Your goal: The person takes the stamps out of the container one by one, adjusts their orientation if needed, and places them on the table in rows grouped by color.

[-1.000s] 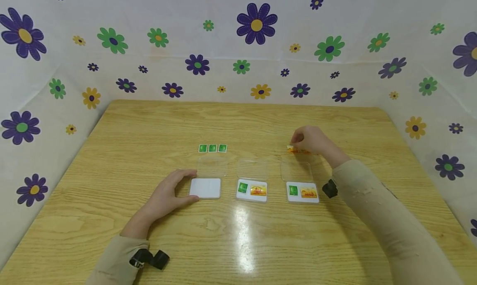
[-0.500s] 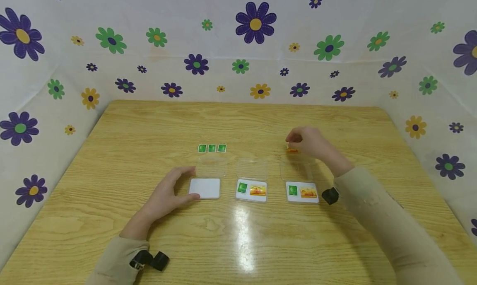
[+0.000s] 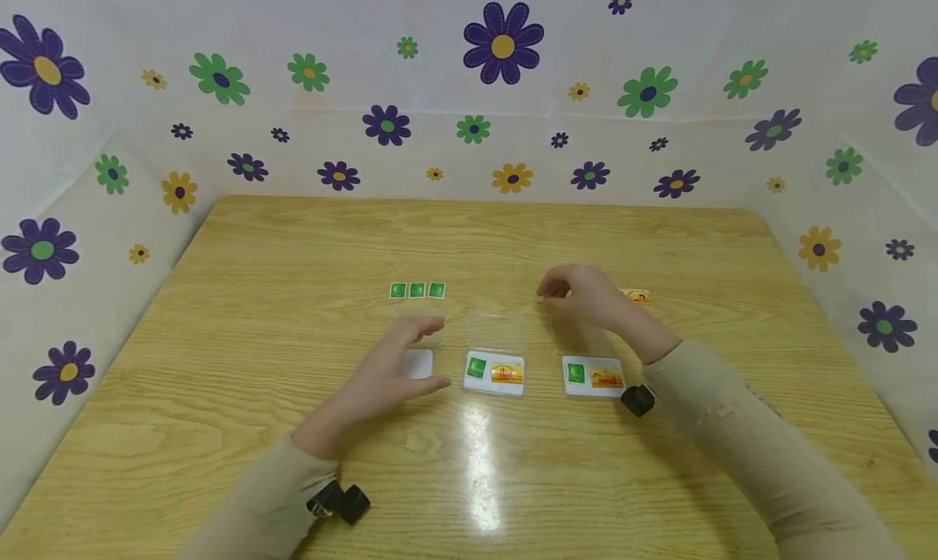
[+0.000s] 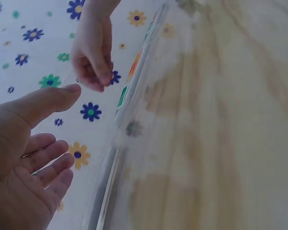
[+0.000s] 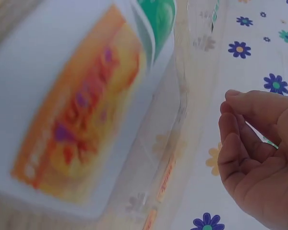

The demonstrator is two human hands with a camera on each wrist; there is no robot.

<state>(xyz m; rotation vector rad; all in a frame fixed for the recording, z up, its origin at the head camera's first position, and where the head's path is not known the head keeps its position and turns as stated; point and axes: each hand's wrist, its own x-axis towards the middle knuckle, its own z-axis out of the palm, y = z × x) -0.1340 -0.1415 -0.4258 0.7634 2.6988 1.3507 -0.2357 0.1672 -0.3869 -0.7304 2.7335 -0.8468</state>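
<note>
My left hand point(image 3: 388, 373) is spread over the left clear hinged case point(image 3: 421, 365), hiding much of it; in the left wrist view its fingers hold nothing. To its right stands the middle case point(image 3: 484, 389), with a green stamp point(image 3: 475, 369) and an orange picture stamp point(image 3: 507, 374) on its white insert. A similar pair lies in the right case point(image 3: 570, 391). My right hand point(image 3: 586, 299) is just behind the right case, near the orange stamps point(image 3: 636, 297). Its fingers bend loosely, and none of the views shows anything between them.
Three green stamps point(image 3: 417, 290) lie in a row behind the left case. Clear lids, such as the middle lid point(image 3: 496, 332), are folded back flat on the wooden table point(image 3: 220, 340). A flowered cloth point(image 3: 308, 137) stands around the table.
My left hand has left the left case's edge and moved right, across it. The right hand has drawn left and slightly nearer, uncovering an orange stamp on its right.
</note>
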